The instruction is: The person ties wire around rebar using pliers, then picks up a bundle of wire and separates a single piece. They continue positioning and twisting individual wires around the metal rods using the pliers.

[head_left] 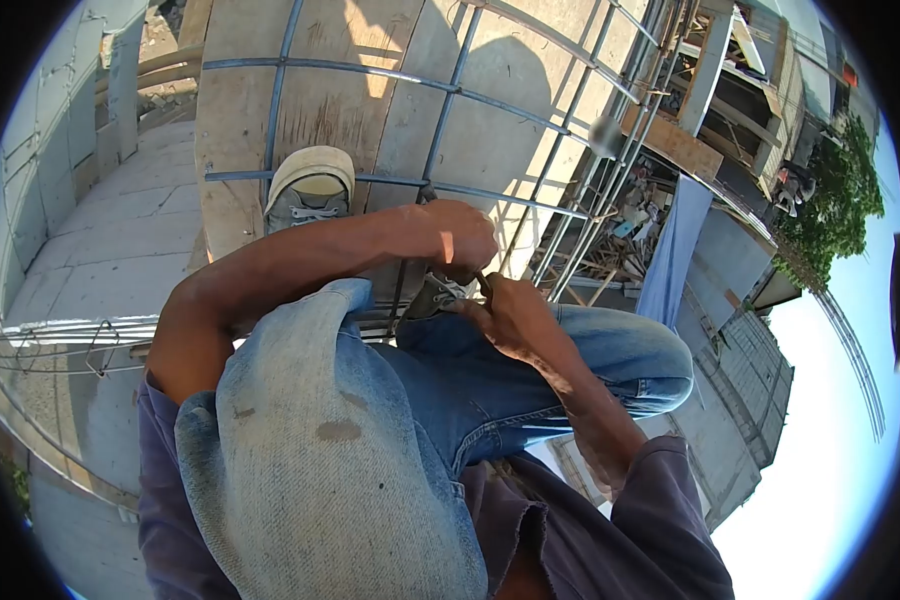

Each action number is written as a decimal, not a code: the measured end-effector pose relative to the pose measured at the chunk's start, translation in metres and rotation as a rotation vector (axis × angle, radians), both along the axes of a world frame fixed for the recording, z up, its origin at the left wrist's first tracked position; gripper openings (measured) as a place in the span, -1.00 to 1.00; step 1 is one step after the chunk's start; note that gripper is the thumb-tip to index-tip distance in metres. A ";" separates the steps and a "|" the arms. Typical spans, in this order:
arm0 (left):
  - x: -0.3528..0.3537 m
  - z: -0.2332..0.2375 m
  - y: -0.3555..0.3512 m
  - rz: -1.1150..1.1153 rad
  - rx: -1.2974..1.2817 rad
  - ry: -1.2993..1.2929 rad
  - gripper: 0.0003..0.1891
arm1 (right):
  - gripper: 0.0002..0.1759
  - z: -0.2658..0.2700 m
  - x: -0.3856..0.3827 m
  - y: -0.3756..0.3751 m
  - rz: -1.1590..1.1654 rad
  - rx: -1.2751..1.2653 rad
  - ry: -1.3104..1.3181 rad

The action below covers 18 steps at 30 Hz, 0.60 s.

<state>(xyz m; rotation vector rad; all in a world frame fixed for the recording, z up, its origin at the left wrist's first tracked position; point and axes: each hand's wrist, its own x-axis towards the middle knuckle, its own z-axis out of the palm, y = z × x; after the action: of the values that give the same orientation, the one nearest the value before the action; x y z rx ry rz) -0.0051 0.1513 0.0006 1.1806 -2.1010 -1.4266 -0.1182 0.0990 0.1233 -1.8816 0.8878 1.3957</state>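
Observation:
My left hand (462,238) is closed in a fist just below a crossing of the steel rebar grid (370,70). A short dark tip (427,192) sticks out above this fist, right at the crossing. Close beneath, my right hand (515,312) is closed, its thumb and fingers around a dark, rod-like tool end (485,286) that shows between the two hands. Most of what the hands grip is hidden by the fingers, and I cannot tell its kind. One sneaker (310,190) rests on the boards by the bars; the other (432,298) is partly covered by my hands.
Wooden formwork boards (330,120) lie behind the grid. Long rebars (610,170) run bundled along the right side, past a drop with rubble (630,240) and a blue sheet (670,240). On the left are a pale block ledge (120,200) and bent steel bars (80,345).

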 end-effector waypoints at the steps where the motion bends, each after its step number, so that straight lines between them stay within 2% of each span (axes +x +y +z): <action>1: 0.002 0.001 0.000 -0.003 0.001 -0.002 -0.80 | -0.59 -0.005 -0.007 0.008 -0.102 -0.005 -0.124; 2: 0.003 0.003 0.000 -0.078 0.015 -0.038 -0.80 | -0.59 -0.011 -0.013 0.011 -0.106 -0.005 -0.127; 4: 0.004 0.004 0.004 -0.156 0.027 -0.067 -0.79 | -0.63 -0.018 -0.025 0.014 -0.349 0.053 -0.068; 5: 0.007 -0.002 0.012 0.013 -0.193 0.049 -0.79 | -0.66 -0.019 -0.028 0.013 -0.823 0.296 0.141; 6: 0.011 -0.008 0.021 0.183 -0.413 0.162 -0.79 | -0.66 -0.016 -0.025 0.013 -0.828 0.290 0.135; 7: 0.010 -0.011 0.030 0.177 -0.415 0.162 -0.79 | -0.68 -0.011 -0.019 0.017 -1.145 0.454 0.162; 8: 0.004 -0.015 0.041 0.378 -0.495 0.216 -0.79 | -0.69 -0.007 -0.015 0.021 -1.457 0.623 0.183; 9: -0.003 -0.020 0.050 0.579 -0.587 0.273 -0.78 | -0.69 -0.005 -0.012 0.025 -1.581 0.677 0.197; 10: -0.010 -0.025 0.054 0.585 -0.603 0.308 -0.82 | -0.68 -0.004 -0.010 0.027 -1.657 0.741 0.190; 11: -0.012 -0.027 0.052 0.559 -0.584 0.277 -0.83 | -0.67 -0.003 -0.009 0.030 -1.668 0.779 0.159; 12: -0.006 -0.022 0.038 0.566 -0.673 0.354 -0.75 | -0.65 -0.003 -0.009 0.030 -1.654 0.801 0.131; 13: -0.006 -0.021 0.032 0.567 -0.684 0.380 -0.77 | -0.63 -0.003 -0.013 0.023 -1.532 0.752 0.131; 15: -0.005 -0.026 0.029 0.315 -0.490 0.247 -0.87 | -0.30 -0.004 -0.027 0.011 -1.234 0.501 0.157; 16: -0.005 -0.028 0.025 0.191 -0.352 0.253 -0.85 | -0.18 -0.012 -0.040 0.009 -1.079 0.399 0.179; 17: -0.011 -0.025 0.017 0.050 -0.276 0.123 -0.82 | -0.18 -0.007 -0.033 0.003 -0.791 0.286 0.065; 18: -0.013 -0.022 0.006 -0.076 -0.178 -0.013 -0.80 | -0.29 -0.015 -0.042 0.003 -0.317 0.144 -0.152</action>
<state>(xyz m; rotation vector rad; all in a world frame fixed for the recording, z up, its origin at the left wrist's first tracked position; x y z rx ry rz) -0.0180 0.1572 -0.0210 1.0542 -2.2507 -1.2353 -0.1604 0.1021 0.1087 -1.6325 0.9358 1.0813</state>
